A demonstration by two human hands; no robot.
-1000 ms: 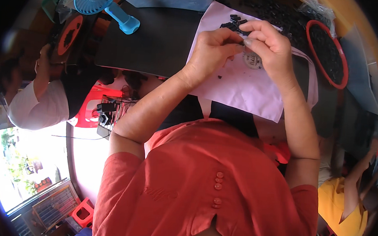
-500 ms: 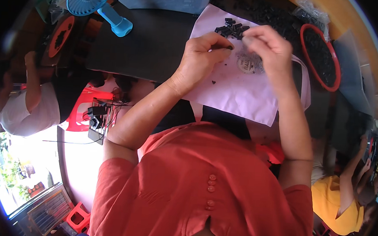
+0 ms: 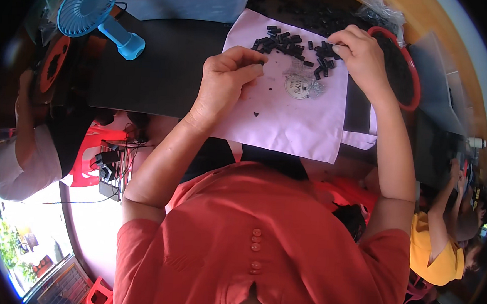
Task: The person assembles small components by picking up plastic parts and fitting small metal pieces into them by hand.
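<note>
The left hand (image 3: pixel 221 81) pinches a small dark piece (image 3: pixel 261 62); the right hand (image 3: pixel 363 59), well apart, touches black pieces (image 3: pixel 330 63), though I cannot tell whether it grips one. Pink cloth (image 3: pixel 295 127) lies beneath both on the table (image 3: pixel 153 74). A red-rimmed container (image 3: pixel 416 79) is right of the right hand; a blue fan (image 3: pixel 88 9), well left of the left.

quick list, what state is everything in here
Left hand: pinching a small dark piece
Right hand: fingers at the black parts, grip unclear
Lilac cloth: spread out
Black parts: loose, heaped and scattered on the cloth
Blue fan: standing on its base, whether running unclear
Red-rimmed container: partly hidden behind the right hand
Clear plastic bag: crumpled
</note>
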